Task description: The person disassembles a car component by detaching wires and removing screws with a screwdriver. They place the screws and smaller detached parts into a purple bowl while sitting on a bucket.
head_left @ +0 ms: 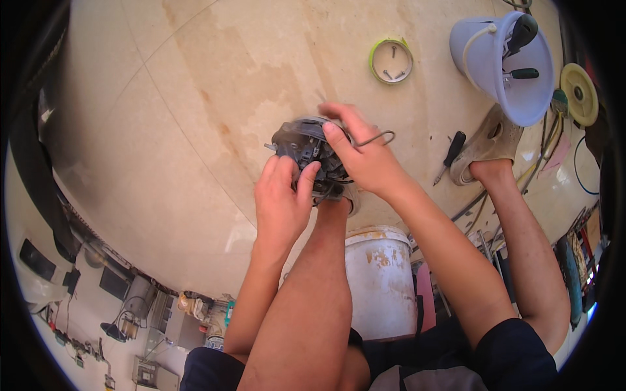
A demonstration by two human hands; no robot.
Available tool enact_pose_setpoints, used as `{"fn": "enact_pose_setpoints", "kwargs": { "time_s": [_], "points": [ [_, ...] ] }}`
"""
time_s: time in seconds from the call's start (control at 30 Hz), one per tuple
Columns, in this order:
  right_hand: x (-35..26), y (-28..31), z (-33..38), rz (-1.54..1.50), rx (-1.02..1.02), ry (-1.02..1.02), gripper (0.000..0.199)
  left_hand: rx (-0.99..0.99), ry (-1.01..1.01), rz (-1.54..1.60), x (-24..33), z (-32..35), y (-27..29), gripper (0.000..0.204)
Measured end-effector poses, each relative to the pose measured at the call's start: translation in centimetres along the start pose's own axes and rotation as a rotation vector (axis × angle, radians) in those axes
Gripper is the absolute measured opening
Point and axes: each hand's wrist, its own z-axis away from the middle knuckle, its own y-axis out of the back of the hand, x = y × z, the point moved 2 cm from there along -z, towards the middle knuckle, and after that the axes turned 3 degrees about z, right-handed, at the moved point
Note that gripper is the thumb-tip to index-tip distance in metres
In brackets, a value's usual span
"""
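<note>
Subject of work: a black mechanical assembly [298, 139], roundish, with visible wiring, located in front of the person and over the left ankle [334, 208]. The left hand [282, 195] grips its near left side between thumb and fingers. The right hand [366, 155] lies over its right side, thumb against the upper rim, forefinger raised; whether it closes on the part cannot be told. A thin looped rod [389, 136] projects to the right from beneath this hand; whether it is a held tool or belongs to the assembly is unclear.

Step in hand, by judgement: manual fitting or dismantling of the assembly; the direction cannot be established. Three loose screws [394, 51] inside a yellow-green ring [373, 63], probably a tape roll, suggest that fasteners are out. A screwdriver [454, 149] lies apart on the floor [215, 169], unused. The next move appears to call for a steady left hold while the right fingers work the upper rim.

Limitations: the right fingertips and a faint thin object just beyond them are blurred. The hands cover much of the assembly, and its underside is hidden, so contact with the foot or floor cannot be confirmed. The picture's dark rim cuts off the equipment at both sides.
</note>
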Motion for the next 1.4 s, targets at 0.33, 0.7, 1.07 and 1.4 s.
{"fn": "enact_pose_setpoints", "kwargs": {
  "time_s": [0.33,0.7,1.07,1.4],
  "points": [
    [-5.2,3.4,5.0,-0.211,-0.047,-0.009,0.013,0.058,-0.033,0.210,0.1,0.8,-1.2,0.022],
    [-5.5,2.6,5.8,-0.171,-0.139,-0.043,0.015,0.084,-0.042,0.329,0.1,0.8,-1.4,0.019],
    [-7.0,-0.2,7.2,0.123,-0.157,0.067,0.034,0.010,-0.039,0.368,-0.4,1.0,-1.1,0.012],
    [-6.0,-2.3,7.4,0.362,-0.097,0.125,0.054,-0.258,0.153,0.776,-1.8,0.3,-0.4,0.006]
  ]
}}
